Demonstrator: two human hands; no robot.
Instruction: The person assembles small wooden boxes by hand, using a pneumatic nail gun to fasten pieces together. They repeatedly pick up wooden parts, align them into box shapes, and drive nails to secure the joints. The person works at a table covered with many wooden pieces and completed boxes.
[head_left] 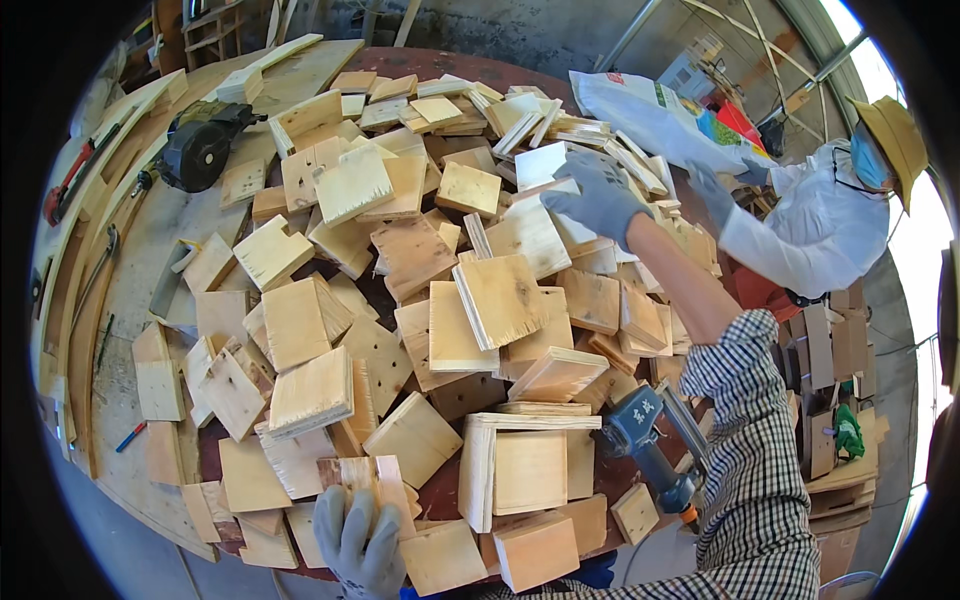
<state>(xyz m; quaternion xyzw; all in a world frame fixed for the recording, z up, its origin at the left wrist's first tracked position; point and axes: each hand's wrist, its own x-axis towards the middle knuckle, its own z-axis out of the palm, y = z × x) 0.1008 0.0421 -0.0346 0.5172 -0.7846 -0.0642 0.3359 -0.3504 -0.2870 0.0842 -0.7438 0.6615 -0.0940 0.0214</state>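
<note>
A big heap of pale plywood blocks, squarish and several layers thick, covers the dark red tabletop. My right hand point(597, 195), in a grey glove, reaches across to the far side of the heap. Its fingers and thumb close at the right edge of a bright plywood block point(540, 165). At the near edge, my left hand point(358, 540), also gloved in grey, has its fingers bent over a plywood block point(398, 490) with a brownish top edge; its thumb is hidden. Beside my right forearm a teal nail gun point(640, 425) rests against the near blocks.
A co-worker point(810, 220) in white with a hat stands at the right, gloved hands near a white printed sack point(650, 115). A black round-bodied tool point(200, 145) lies at far left, near red-handled cutters point(72, 185) and a marker pen point(131, 437). Boards point(845, 490) are stacked at right.
</note>
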